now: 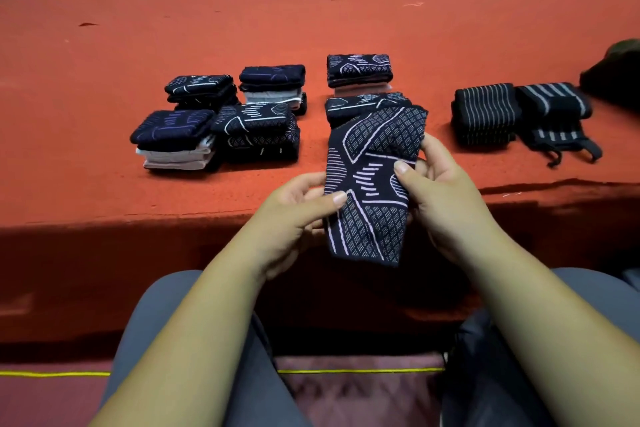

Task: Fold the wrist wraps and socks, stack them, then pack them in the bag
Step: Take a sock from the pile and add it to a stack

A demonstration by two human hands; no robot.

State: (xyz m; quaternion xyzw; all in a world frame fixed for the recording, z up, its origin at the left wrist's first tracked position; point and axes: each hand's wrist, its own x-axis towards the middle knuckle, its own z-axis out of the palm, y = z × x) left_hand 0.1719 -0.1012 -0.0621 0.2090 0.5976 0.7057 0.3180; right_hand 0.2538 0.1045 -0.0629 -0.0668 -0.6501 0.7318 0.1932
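- Head view: a dark sock with a pale diamond-and-bar pattern is held in the air above the near edge of the red-covered table. Its upper part is bent at an angle.
- The left hand pinches the sock's left edge between thumb and fingers.
- The right hand pinches the right edge, thumb on the patterned face and fingers behind.
- Just beyond the sock lie two folded sock stacks: the nearer stack is partly hidden by it, and the far stack is in full view.
- To the left, four more sock stacks sit clustered two by two. Two of them show white layers.
- To the right, two striped wrist wrap bundles lie side by side. Loops trail from the right one.
- A dark object sits at the right frame edge; what it is cannot be told.
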